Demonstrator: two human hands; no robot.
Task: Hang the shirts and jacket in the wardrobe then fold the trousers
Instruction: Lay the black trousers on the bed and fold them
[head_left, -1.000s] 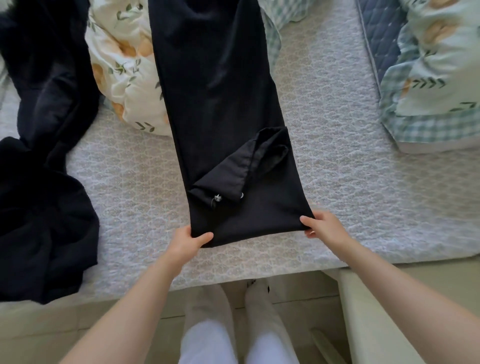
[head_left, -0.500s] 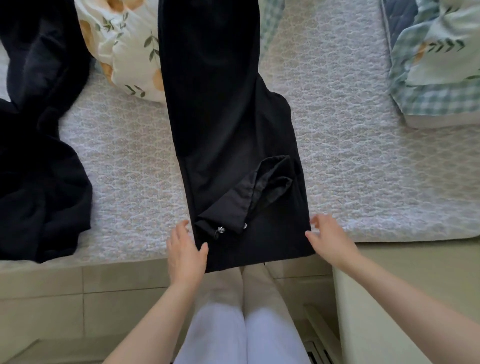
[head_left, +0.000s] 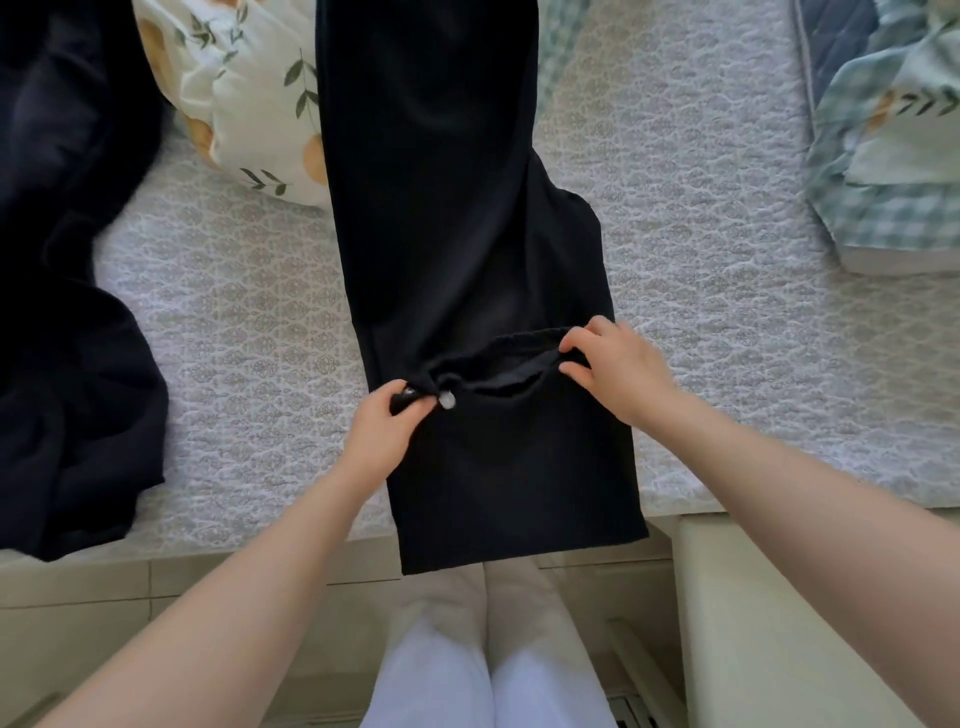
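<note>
Black trousers lie lengthwise on the bed, legs stretching away from me, the near end hanging over the bed edge. A turned-over flap of waistband with a silver drawstring tip lies across them. My left hand pinches the flap's left end by the drawstring. My right hand pinches the flap's right end, fingers curled over the fabric.
A heap of dark clothing covers the bed's left side. A floral pillow lies under the trouser legs at the back, a folded checked quilt at the far right. The grey quilted bed cover ends near my legs; a pale cabinet stands right.
Both hands left the trousers' near hem and moved up to the turned-over waistband flap, taking hold of its two ends. The trousers slid nearer, their end now hanging over the bed edge.
</note>
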